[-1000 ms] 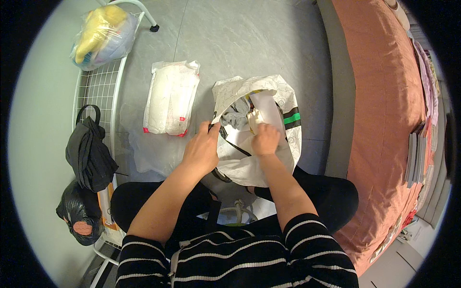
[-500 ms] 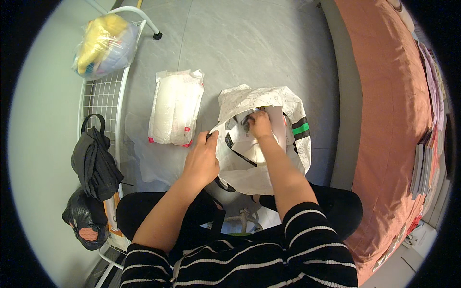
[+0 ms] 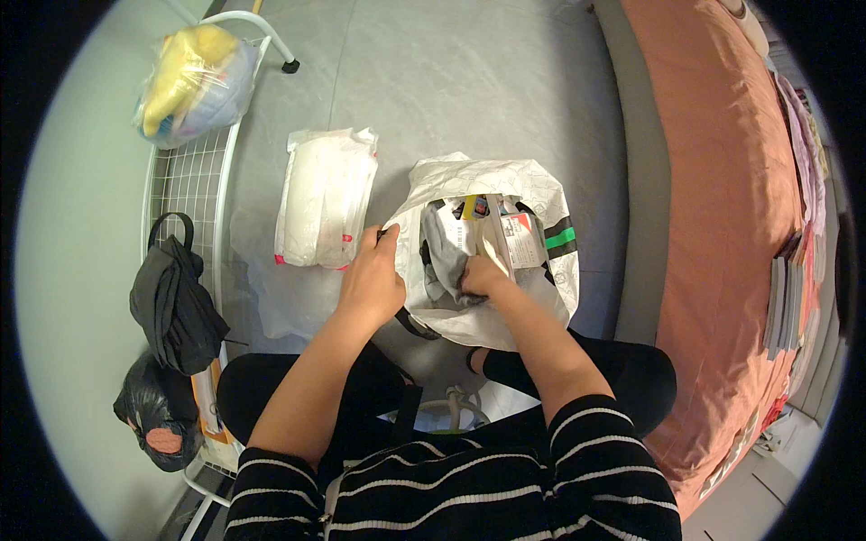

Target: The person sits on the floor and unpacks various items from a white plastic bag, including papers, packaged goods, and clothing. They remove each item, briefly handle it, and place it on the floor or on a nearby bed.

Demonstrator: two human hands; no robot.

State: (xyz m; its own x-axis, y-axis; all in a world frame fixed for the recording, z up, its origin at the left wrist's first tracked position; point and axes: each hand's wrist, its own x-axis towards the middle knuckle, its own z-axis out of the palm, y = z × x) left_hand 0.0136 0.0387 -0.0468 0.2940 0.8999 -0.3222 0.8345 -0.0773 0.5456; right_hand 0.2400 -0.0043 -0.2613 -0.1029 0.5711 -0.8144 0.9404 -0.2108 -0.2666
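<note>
White packet [image 3: 323, 198] lay left of centre; the left hand [image 3: 372, 284] pinched the white bag [image 3: 487, 171] by its rim; mid-frame, rummaging had exposed grey cloth [image 3: 445, 248] against the curled right hand [image 3: 487, 276], hold unclear, and a red-and-white package [image 3: 520, 242]

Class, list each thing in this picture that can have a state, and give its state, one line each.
White patterned bag, mouth open, contents showing
Left hand, closed on the bag's edge
Grey cloth, crumpled inside the bag
Right hand, in the bag at the cloth; grip unclear
White package, wrapped, lying flat
Clear plastic bag, filled
Black plastic bag, bulging
Orange bedspread, spread out, wrinkled
</note>
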